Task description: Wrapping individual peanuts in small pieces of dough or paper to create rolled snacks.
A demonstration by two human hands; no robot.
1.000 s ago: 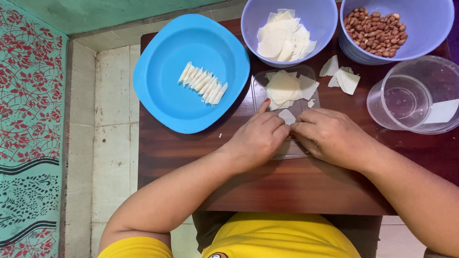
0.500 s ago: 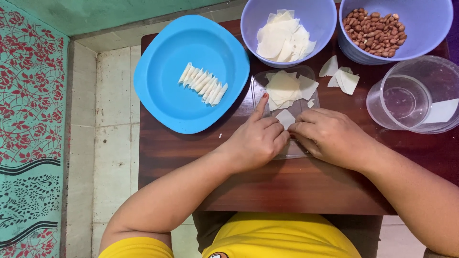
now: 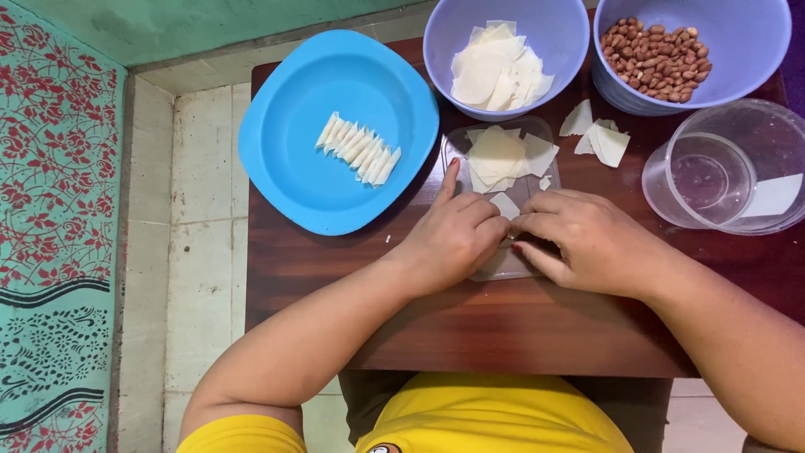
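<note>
Pinching a small dough piece point(image 3: 504, 205), the left hand point(image 3: 453, 239) and right hand point(image 3: 587, 239) meet over a clear tray point(image 3: 503, 264) on the bench point(image 3: 470, 335). Both sets of fingers are bent tight on the piece. More dough sheets point(image 3: 496, 155) lie just behind. A blue plate point(image 3: 293, 184) hangs over the bench's left edge. Bare bench lies between the hands and the near edge.

My hands point(image 3: 457, 239) point(image 3: 587, 239) meet on the lid point(image 3: 503, 260) mid-table point(image 3: 503, 335); plate point(image 3: 293, 168) far-left corner, bowls point(image 3: 549, 33) point(image 3: 755, 42) along far edge.
</note>
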